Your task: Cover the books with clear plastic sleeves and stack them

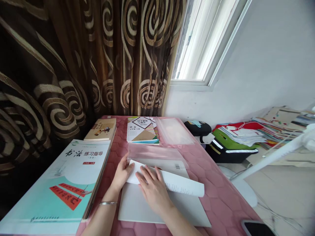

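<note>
In front of me lies a book (159,206) with its pale grey-white side facing up. Its white cover flap (192,186), printed with small text, is bent up and curls toward me. Beyond it spreads a clear plastic book cover (150,152), partly under the book; a barcode shows near its right side. My left hand (121,173) grips the book's far left corner, thumb on the white flap and fingers at the plastic's edge. My right hand (152,186) rests on the flap with fingers spread and holds nothing.
Large books (61,183) are stacked at left, a brown book (100,129) behind them. Workbooks (142,129) and more clear covers (174,131) lie at the back. A phone (257,228) sits near right. A white lamp arm (270,159) and piled papers (246,134) stand beyond the table.
</note>
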`<state>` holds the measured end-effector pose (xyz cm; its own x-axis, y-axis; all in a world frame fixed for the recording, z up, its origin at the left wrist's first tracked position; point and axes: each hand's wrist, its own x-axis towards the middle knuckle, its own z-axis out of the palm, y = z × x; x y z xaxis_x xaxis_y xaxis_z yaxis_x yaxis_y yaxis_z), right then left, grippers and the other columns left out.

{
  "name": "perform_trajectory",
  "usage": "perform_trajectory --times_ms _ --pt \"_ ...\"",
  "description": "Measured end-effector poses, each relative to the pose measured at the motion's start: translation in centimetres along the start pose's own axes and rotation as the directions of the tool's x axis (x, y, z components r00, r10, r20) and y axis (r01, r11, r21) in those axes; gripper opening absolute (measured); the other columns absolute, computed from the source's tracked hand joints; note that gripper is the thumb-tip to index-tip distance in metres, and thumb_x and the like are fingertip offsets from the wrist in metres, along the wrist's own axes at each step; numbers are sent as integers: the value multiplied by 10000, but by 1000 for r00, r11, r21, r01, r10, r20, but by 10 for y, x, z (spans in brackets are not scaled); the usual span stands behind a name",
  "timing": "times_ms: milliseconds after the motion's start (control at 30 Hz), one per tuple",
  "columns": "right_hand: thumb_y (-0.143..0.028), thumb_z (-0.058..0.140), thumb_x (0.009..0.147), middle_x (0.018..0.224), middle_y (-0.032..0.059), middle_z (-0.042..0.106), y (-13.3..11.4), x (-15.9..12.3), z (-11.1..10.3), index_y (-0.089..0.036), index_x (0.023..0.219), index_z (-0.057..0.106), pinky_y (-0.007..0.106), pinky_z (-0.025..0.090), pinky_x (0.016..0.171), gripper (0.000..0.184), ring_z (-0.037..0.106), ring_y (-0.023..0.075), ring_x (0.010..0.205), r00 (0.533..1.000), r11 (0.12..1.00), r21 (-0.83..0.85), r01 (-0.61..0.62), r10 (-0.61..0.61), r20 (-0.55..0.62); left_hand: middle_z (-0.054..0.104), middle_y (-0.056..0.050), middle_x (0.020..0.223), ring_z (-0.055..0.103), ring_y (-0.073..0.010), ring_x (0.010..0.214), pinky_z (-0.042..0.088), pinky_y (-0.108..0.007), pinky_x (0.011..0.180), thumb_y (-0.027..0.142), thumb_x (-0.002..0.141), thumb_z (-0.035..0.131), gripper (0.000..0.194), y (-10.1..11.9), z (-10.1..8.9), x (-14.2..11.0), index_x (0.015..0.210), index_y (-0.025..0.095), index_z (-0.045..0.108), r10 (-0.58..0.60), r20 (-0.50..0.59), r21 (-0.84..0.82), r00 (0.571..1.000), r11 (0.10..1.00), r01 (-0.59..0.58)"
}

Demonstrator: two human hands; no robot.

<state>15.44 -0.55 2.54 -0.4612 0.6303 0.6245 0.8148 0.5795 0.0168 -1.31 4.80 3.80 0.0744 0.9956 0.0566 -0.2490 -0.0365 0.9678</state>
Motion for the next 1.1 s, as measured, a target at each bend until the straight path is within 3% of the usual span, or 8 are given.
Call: perform_trajectory --times_ms 200,467,633,733,833,900,967,1100 --pt "-343 501 963 1337 69 598 0 1 2 -262 1266 581 513 265 1108 324 478 263 1280 1000 999 31 -9 8 29 728 -78 1023 672 -205 853 516 -314 768 412 728 722 794 3 0 -1 1421 164 423 1 -1 56 1000 998 -1" --pt "-309 505 958 1363 83 569 3 5 1 -243 1296 565 518 295 1129 350 435 262 1326 997 994 108 34 -42 72 623 -113 1301 587 -256 1165 439 -385 1016 438 737 706 714 5 0 -1 1370 182 495 65 -5 192 998 979 -63" --pt "-294 491 964 1345 89 582 2 8 -4 -225 1269 585 518 297 1127 327 441 265 1320 996 991 121 50 -58 67 647 -103 1257 586 -245 1166 422 -394 1036 435 748 686 656 2 -1 0 1336 190 531 83 -23 238 996 968 -76" --pt "-297 493 963 1347 75 584 11 10 -14 -243 1271 587 514 287 1125 327 437 258 1321 998 992 127 19 -27 58 649 -109 1240 586 -240 1163 422 -388 1028 444 752 688 639 -2 -5 4 1318 187 540 98 -69 206 993 975 -81" --pt "-269 471 964 1376 72 562 33 9 -25 -256 1255 604 524 273 1118 320 419 263 1334 994 992 76 -105 103 35 666 -107 1194 599 -233 1139 456 -374 979 465 745 697 640 -7 -7 7 1302 192 541 89 -124 145 988 987 -71" --pt "-267 447 964 1396 90 538 53 6 -29 -247 1238 618 555 261 1109 324 401 289 1345 971 970 17 -241 240 12 676 -101 1164 598 -237 1141 462 -377 966 468 729 713 646 -9 -8 9 1292 197 547 85 -157 122 984 990 -66" --pt "-317 451 954 1422 125 500 75 1 -30 -227 1248 612 596 268 1085 347 380 335 1350 919 919 -28 -394 394 -16 681 -99 1141 594 -245 1147 455 -390 973 469 713 727 658 -10 -8 10 1287 199 554 82 -176 112 981 992 -63" --pt "-459 540 872 1448 179 445 115 -13 -24 -176 1330 531 603 327 1044 538 376 386 1336 757 759 45 -649 651 -60 677 -93 1133 605 -236 1115 446 -391 975 467 707 733 674 -10 -7 11 1302 208 549 82 -165 92 983 993 -67"
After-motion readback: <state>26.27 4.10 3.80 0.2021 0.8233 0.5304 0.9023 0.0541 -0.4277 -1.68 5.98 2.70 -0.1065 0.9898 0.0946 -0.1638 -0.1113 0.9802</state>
